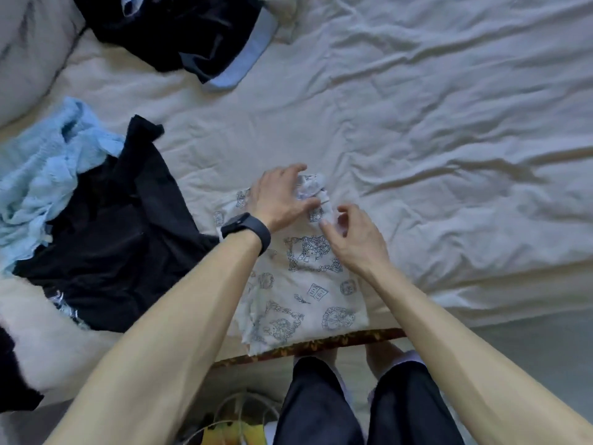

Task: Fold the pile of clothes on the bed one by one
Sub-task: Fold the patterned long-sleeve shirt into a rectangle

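While your left hand [282, 195] grips the bunched top of the printed white garment [301, 284] and your right hand [356, 239] pinches the cloth just beside it, pull the bunch flat before you fold it down. The garment lies at the near edge of the bed [417, 139]. A black garment [106, 236] lies just beside it on your left, with a pale blue knit [38, 175] beyond, so fold away from them.

The printed garment [305, 293] lies at the bed's [449, 123] near edge, clothes pile [80, 220] left.
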The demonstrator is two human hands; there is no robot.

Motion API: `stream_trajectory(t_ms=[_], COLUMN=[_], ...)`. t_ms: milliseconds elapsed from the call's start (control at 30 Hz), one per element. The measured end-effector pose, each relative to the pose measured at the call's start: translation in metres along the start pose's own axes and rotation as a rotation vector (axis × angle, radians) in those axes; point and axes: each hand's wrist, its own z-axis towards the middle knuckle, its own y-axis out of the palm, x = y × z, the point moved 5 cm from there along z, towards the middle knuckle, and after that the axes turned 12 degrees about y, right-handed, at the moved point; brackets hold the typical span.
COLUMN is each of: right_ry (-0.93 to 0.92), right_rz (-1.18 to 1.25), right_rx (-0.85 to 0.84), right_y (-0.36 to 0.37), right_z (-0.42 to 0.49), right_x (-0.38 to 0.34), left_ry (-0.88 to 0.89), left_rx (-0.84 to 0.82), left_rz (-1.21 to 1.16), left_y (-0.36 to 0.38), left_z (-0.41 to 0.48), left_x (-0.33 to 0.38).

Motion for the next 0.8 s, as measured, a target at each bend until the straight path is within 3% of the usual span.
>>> stream_trajectory(t_ms=[133, 267, 400, 567, 600, 667, 733, 800], right_ry=[-0.02, -0.036, 0.037, -0.19, -0.242, -0.366, -0.413, -0.394], right_rz=[-0.165, -0.037, 0.0, -0.275, -0.341, -0.462, -0.571, -0.634], right_rx=[0.006, 0.144, 0.127, 0.32, 0.37, 0.454, 0.469, 0.438], right_y=[0.011, 0.01, 0.016, 0.023, 0.028, 0.039, 0.049, 0.056], right_z=[0.016, 0.009, -0.01, -0.06, -0.07, -0.086, -0.093, -0.094], right_x=[-0.005, 0.004, 0.019, 0.041, 0.05, 0.071, 0.095, 0.109], left_ry=[0.139, 0.104, 0.089, 0.43, 0.53, 0.684, 0.689, 0.617], left_rx=[-0.049, -0.032, -0.011, 0.369, 0.344, 0.123, -0.12, -0.261], left_rz=[0.16, -0.03, -0.129, 0.366, 0.415, 0.507, 0.59, 0.615], left_y=[0.003, 0.01, 0.019, 0.021, 0.031, 0.055, 0.069, 0.077], left_z=[0.036, 0.045, 0.043, -0.004, -0.015, -0.021, -0.007, 0.008], left_x=[0.003, 0.003, -0.003, 0.008, 0.01, 0.008, 0.001, -0.007])
